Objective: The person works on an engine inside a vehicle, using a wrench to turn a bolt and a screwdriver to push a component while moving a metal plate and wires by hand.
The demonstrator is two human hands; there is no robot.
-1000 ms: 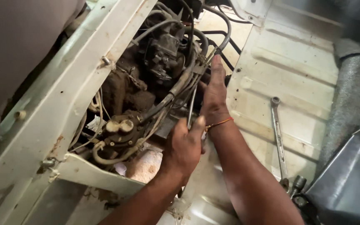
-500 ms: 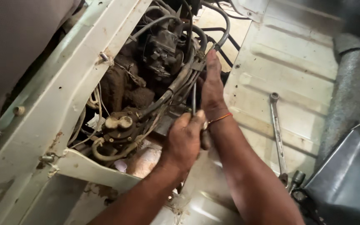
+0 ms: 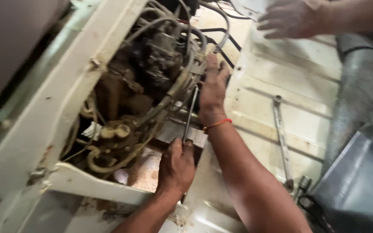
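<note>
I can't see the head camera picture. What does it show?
A person's left hand holds a thin metal tool up into a grimy engine full of hoses, while the right hand presses beside it. A wrench lies on the cream metal floor, and another person's hand reaches in above.

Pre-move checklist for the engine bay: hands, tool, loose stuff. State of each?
1. Left hand gripping the long thin tool: ok, fist closed on its lower end.
2. Tool tip seated on a fastener: cannot tell, hidden among the hoses.
3. Right hand bracing at the engine edge: ok, fingers on the hose bundle.
4. Spare wrench out of the way: ok, flat on the white panel.
5. Other person's hand away from the tool: ok, up at top right.
</note>
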